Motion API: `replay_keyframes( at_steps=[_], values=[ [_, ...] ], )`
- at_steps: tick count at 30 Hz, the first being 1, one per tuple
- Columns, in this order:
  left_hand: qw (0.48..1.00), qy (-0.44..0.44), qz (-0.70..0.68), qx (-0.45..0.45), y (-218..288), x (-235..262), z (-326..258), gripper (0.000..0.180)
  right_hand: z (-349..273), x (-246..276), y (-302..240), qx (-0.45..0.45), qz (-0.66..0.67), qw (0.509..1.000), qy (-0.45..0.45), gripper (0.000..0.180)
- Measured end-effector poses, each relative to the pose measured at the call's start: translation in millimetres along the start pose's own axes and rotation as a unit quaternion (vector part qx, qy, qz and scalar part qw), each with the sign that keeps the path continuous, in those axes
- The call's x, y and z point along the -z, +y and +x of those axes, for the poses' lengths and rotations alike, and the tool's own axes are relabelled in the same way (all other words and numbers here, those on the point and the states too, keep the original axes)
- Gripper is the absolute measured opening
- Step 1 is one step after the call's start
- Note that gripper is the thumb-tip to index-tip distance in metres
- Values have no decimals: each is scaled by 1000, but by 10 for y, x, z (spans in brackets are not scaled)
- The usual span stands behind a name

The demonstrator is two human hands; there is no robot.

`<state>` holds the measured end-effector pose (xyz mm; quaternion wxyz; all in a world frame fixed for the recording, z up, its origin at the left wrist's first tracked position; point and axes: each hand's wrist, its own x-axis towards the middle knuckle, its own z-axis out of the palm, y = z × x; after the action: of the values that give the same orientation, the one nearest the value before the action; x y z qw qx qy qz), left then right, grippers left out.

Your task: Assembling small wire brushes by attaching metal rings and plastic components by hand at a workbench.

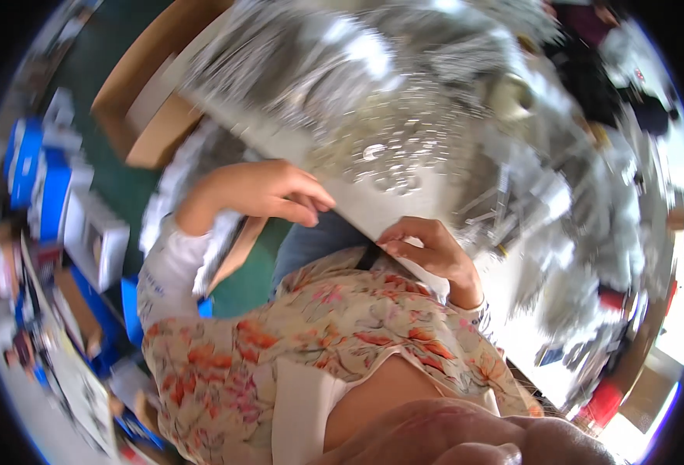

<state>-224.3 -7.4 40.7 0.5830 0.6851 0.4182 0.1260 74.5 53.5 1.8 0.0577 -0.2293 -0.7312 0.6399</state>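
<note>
My left hand (pixel 276 192) hangs over the near edge of the white table (pixel 365 205), its fingers loosely bent and somewhat apart, with nothing seen in them. At that same edge, close to my body, is my right hand (pixel 435 249); its fingers are curled but look parted, and I see nothing held. Motion blurs both fingertips. Beyond the hands lies a spread of small shiny ring-like pieces (pixel 404 147), smeared by motion. Heaps of clear plastic bags (pixel 303 62) with thin pale contents surround these pieces.
More bagged bundles (pixel 582 209) cover the table's right side, near a pale roll (pixel 512 97). A cardboard box (pixel 160 132) stands at the far left. Blue and white boxes (pixel 51 182) are stacked on the left over a green floor (pixel 113 182). Another person (pixel 590 62) is at the far right.
</note>
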Motion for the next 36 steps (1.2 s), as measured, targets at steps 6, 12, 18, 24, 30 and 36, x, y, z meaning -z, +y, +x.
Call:
replay_keyframes(
  at_steps=[6, 12, 18, 24, 30, 36],
  values=[
    [984, 174, -6, -33, 495, 1386, 696, 31, -426, 674, -282, 53, -11, 987, 151, 15],
    [874, 399, 219, 168, -391, 2853, 1922, 24, -1126, 1533, -337, -24, -107, 935, 338, 15],
    [835, 413, 243, 272, -855, 3145, 2219, 19, -1269, 2666, 67, -126, -162, 836, 508, 19],
    [835, 491, 154, 193, -679, 3201, 1986, 14, -674, 3455, 478, -95, -148, 841, 512, 22],
    [801, 589, 68, -84, 355, 2566, 2492, 21, -238, 3590, 725, -239, -444, 691, 517, 22],
    [886, 304, 345, 58, 428, 1906, 3042, 29, -144, 3639, 606, -352, -286, 780, 430, 22]
  ],
)
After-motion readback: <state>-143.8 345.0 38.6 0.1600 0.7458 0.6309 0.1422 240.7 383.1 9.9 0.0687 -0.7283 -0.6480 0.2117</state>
